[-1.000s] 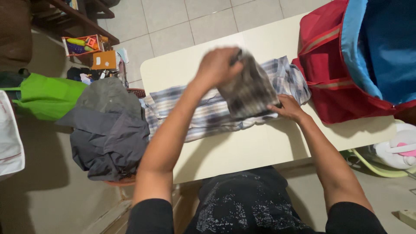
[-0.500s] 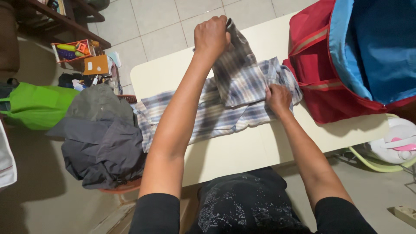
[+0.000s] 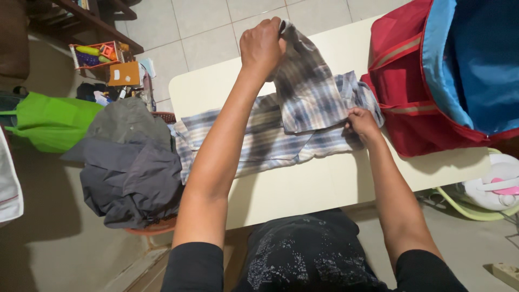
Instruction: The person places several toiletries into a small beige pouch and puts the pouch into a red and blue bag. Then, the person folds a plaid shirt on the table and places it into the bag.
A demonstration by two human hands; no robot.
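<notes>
Tabletop [image 3: 303,189]: plaid shirt [image 3: 259,138] lengthwise (left-right)

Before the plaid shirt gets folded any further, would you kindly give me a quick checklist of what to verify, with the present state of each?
1. Left hand grips the raised shirt corner: ok.
2. Right hand pins the shirt's edge: ok.
3. Shirt lies flat on the table: not ok, wrinkled.
4. Red bag clear of the shirt: cannot tell, very close.
5. Bare table in front of the shirt: ok.
</notes>
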